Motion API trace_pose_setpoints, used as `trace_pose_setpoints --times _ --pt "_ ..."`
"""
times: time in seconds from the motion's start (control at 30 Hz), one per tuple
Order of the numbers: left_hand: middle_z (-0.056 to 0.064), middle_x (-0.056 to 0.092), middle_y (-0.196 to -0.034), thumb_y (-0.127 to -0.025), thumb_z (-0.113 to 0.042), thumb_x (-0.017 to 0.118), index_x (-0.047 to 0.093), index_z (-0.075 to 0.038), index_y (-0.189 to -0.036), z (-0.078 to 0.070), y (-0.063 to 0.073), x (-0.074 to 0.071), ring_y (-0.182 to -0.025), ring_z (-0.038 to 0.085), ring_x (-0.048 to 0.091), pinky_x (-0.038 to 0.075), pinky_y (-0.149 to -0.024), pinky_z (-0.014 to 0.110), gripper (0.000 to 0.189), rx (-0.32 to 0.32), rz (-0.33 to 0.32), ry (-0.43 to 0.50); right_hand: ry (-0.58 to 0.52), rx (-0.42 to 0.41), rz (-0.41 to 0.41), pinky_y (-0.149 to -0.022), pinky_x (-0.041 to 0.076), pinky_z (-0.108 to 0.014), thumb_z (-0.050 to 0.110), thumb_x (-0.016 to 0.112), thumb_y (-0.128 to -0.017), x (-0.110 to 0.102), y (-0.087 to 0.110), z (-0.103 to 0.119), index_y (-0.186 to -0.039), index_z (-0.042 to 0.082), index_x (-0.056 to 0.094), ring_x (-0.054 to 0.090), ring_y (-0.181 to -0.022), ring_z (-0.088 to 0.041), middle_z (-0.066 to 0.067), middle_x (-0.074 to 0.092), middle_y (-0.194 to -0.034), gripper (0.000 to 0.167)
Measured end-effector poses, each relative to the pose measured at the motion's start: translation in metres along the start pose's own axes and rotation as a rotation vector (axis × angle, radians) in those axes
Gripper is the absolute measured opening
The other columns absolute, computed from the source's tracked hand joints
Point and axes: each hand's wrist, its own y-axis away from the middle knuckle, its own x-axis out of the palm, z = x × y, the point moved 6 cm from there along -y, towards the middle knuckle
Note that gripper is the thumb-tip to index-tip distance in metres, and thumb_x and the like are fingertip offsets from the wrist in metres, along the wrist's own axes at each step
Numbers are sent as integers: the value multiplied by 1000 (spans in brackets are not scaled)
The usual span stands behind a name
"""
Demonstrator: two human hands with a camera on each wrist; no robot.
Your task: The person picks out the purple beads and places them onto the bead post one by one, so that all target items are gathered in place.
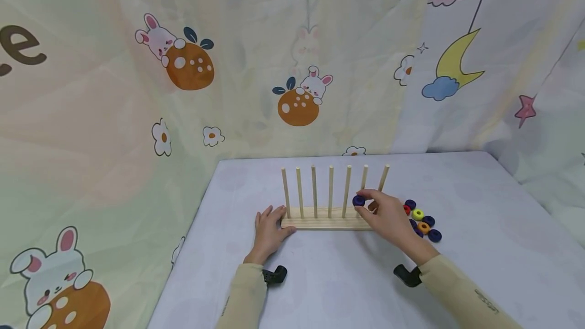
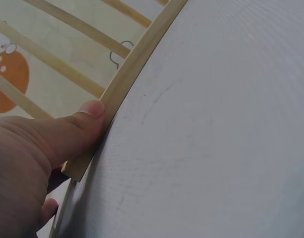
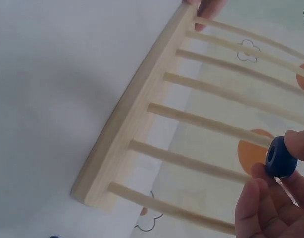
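Note:
A wooden peg stand (image 1: 326, 224) with a row of several upright pegs stands on the table. My left hand (image 1: 267, 232) grips the left end of its base; in the left wrist view the thumb (image 2: 90, 111) presses the front face, and other fingers show behind the end. Above the base, near the right-hand pegs, my right hand (image 1: 388, 217) pinches a dark blue bead (image 1: 358, 201) between thumb and fingers. The right wrist view shows the hole in the side of this bead (image 3: 281, 158), close to the pegs. All the pegs are bare.
Right of the stand lies a cluster of loose beads, among them a yellow bead (image 1: 418, 214), an orange bead (image 1: 424, 228) and several dark blue ones, partly behind my right hand. A printed curtain (image 1: 247, 90) hangs behind the white-covered table (image 1: 338, 288).

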Motion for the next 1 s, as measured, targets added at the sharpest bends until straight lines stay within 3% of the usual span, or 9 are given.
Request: trace_pose_setpoints --times 0.57,1.0 --pt "6 54 -142 -78 -33 81 58 -8 -136 2 -2 5 -141 35 32 2 -117 57 67 -20 14 -2 -40 -71 -7 -63 54 -26 17 78 -83 10 -11 22 -118 6 67 61 -75 -12 -8 71 -109 38" --pt "8 55 -141 -78 -33 81 59 -6 -134 0 1 1 -140 38 34 4 -116 61 66 6 -6 -1 -66 -102 30 -61 52 -23 17 78 -84 21 -16 40 -116 7 67 57 -73 -9 -3 70 -103 35"
